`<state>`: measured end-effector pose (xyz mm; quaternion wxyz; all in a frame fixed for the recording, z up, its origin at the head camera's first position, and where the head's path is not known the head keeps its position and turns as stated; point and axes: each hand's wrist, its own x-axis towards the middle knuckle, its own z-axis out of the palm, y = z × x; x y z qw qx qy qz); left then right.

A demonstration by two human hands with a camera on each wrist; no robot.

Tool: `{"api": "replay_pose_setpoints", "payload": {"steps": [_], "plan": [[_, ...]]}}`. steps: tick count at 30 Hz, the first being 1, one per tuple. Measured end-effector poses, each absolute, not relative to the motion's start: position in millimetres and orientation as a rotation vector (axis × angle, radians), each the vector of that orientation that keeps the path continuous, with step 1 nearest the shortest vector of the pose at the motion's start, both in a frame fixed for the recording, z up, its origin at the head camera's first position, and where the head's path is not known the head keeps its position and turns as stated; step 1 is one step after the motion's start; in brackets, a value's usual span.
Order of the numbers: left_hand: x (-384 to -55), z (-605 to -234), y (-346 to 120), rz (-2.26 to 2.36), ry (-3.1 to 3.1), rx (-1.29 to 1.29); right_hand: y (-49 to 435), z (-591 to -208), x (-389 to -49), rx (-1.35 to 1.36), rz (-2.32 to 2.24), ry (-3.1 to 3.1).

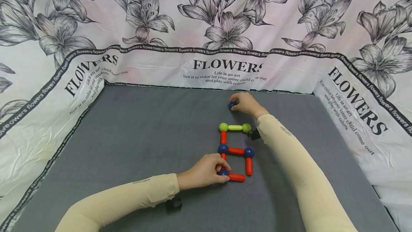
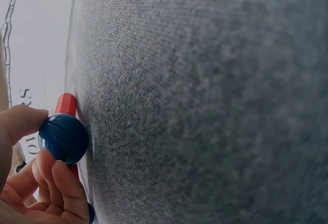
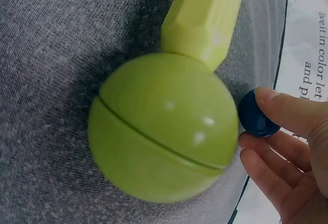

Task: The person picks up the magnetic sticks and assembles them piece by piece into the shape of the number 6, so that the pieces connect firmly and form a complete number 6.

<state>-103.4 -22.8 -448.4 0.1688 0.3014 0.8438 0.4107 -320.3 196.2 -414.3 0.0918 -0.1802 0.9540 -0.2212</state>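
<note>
My left hand (image 1: 206,170) pinches a blue ball (image 2: 63,139) at the near left corner of a flat figure of balls and rods. From that ball a red rod (image 1: 236,177) points right, and another runs away from me, partly hidden by the fingers. Beyond the figure, my right hand (image 1: 246,103) holds a separate blue ball (image 3: 258,114) between thumb and fingers. Nearest the right wrist are a green ball (image 3: 164,129) and a light green rod (image 3: 205,19), which form the far side of the figure.
Two more blue balls, left (image 1: 223,148) and right (image 1: 249,152), are joined by a red rod (image 1: 236,151). A red rod (image 1: 249,167) reaches toward me from the right one. Another green ball (image 1: 223,127) marks the far left corner. Flower-printed cloth (image 1: 225,71) borders the grey surface (image 1: 145,128).
</note>
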Motion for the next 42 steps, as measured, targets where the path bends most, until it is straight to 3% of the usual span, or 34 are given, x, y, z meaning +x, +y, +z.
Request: {"api": "replay_pose_setpoints", "payload": {"steps": [15, 28, 42], "plan": [[-105, -449, -16, 1.093, 2.455, 0.913, 204, -403, -297, -0.603, -0.740, 2.888], [-104, -447, -11, 0.992, 2.522, 0.957, 222, -387, -225, -0.582, -0.915, 2.908], [-103, -445, -7, 0.851, 2.583, 0.972, 261, -411, -152, -0.480, -1.032, 2.874]]}}
